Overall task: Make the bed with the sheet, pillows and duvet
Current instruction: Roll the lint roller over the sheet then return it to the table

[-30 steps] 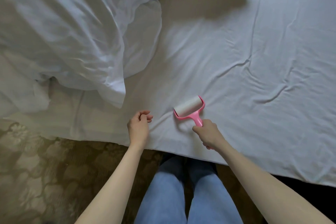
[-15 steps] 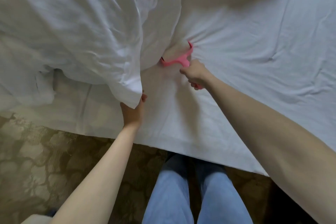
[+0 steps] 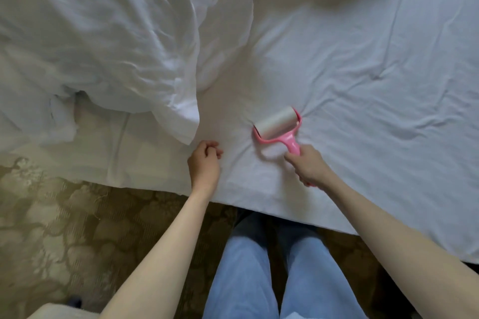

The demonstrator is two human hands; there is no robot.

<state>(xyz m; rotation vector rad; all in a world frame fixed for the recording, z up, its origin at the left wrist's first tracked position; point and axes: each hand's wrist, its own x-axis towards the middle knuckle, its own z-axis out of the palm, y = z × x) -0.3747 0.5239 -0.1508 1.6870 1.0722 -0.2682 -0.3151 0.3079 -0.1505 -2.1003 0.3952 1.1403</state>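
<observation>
While gripping the pink handle, right hand (image 3: 309, 167) curled tight round the lint roller (image 3: 278, 128), roll pressed flat on the white sheet (image 3: 363, 65) with small creases fanning out at about 2 o'clock from the roll. Left hand (image 3: 204, 163) resting on the sheet near the bed's edge, fingers curled in loosely, holding nothing, just below the hanging corner of the duvet (image 3: 103, 41). Duvet bunched and rumpled from 9 to 12 o'clock of the view, its corner drooping to a point just at 12 o'clock of the left hand, apart from the fingers. Sheet spread flat from the centre out to 3 o'clock, wrinkled, its near hem running along the bed's edge. Roller at 3 o'clock of the left hand, near but not touching. Blue jeans (image 3: 285, 280) at 6 o'clock, standing against the bed. Patterned carpet (image 3: 64, 228) at 7 to 8 o'clock. Pillows not identifiable with certainty.
</observation>
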